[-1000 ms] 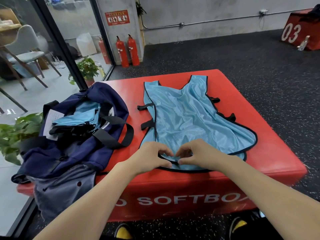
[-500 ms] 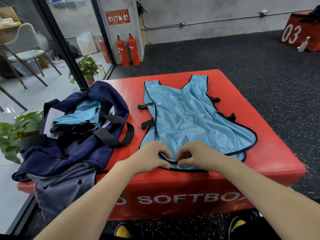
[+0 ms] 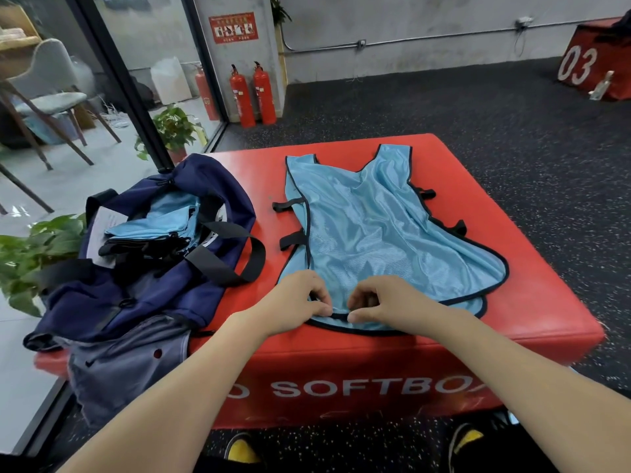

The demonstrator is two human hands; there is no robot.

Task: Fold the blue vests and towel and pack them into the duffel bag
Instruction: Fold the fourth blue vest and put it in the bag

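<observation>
Head view: my left hand (image 3: 300, 302) and right hand (image 3: 386, 303) fingers pinch the vest (image 3: 368, 233) hem; its long axis runs straight away beyond them.

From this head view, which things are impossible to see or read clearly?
- How many folded items lie in the duffel bag: the stack overlaps itself and the straps cover it.
- A towel: cannot tell one from the folded vests.
- Print on the box: my arms cover both ends.
- Wall sign: too small to read.
- Fingertips of the left hand and right hand: curled under at the vest hem.
</observation>
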